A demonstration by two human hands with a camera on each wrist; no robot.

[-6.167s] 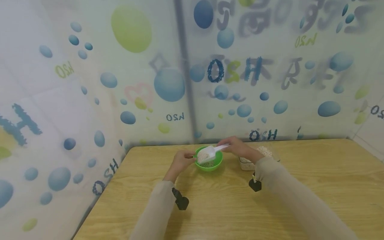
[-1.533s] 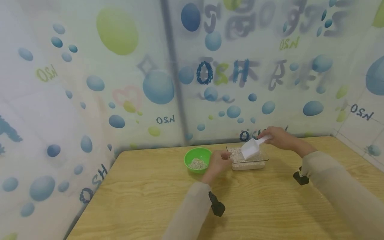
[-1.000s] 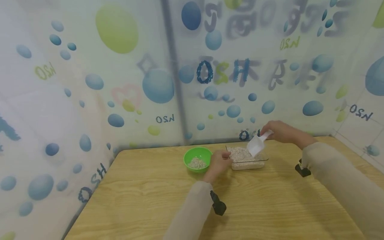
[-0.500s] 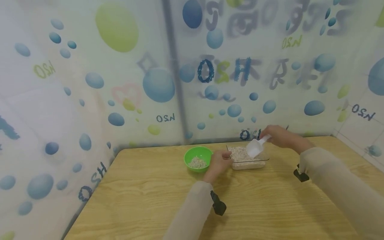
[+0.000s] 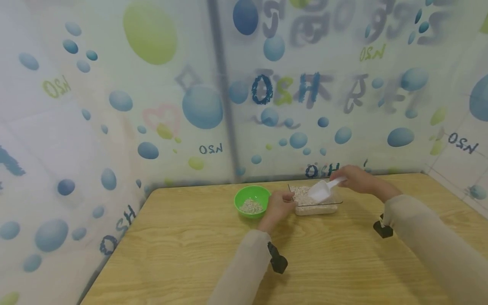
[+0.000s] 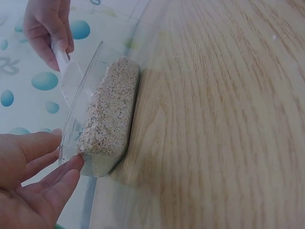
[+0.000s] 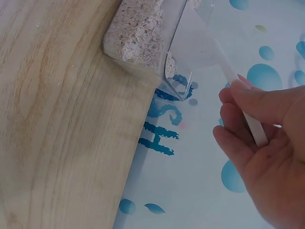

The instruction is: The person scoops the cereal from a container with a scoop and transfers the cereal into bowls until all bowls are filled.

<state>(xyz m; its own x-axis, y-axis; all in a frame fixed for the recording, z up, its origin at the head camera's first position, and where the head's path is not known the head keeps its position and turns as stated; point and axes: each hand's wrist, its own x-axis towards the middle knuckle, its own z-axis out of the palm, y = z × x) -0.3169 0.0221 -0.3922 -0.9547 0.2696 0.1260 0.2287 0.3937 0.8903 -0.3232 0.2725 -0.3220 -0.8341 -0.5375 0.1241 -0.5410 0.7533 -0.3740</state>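
Note:
My right hand (image 5: 355, 179) grips the handle of a white plastic scoop (image 5: 321, 191), its bowl tilted down over the oat flakes (image 5: 301, 195) in a clear rectangular container (image 5: 316, 209). In the right wrist view the handle (image 7: 252, 126) runs across the palm, with the thumb on top. At the container's left end my left hand (image 5: 279, 208) pinches the rim. The left wrist view has its thumb at the rim and its fingers (image 6: 66, 183) against the end wall. Just left of that hand stands a green bowl (image 5: 241, 195) with a small heap of flakes (image 5: 251, 206).
The wooden table (image 5: 183, 254) carries the bowl and container near its back edge. Behind it hangs a pale curtain (image 5: 183, 161) printed with blue and green drops and lettering. A few tiny flakes (image 6: 274, 37) lie on the wood.
Earlier the scoop, full of flakes, was over the bowl with my left hand at the bowl's rim. Now both hands are at the container. Within the last second the scoop has dipped lower and left.

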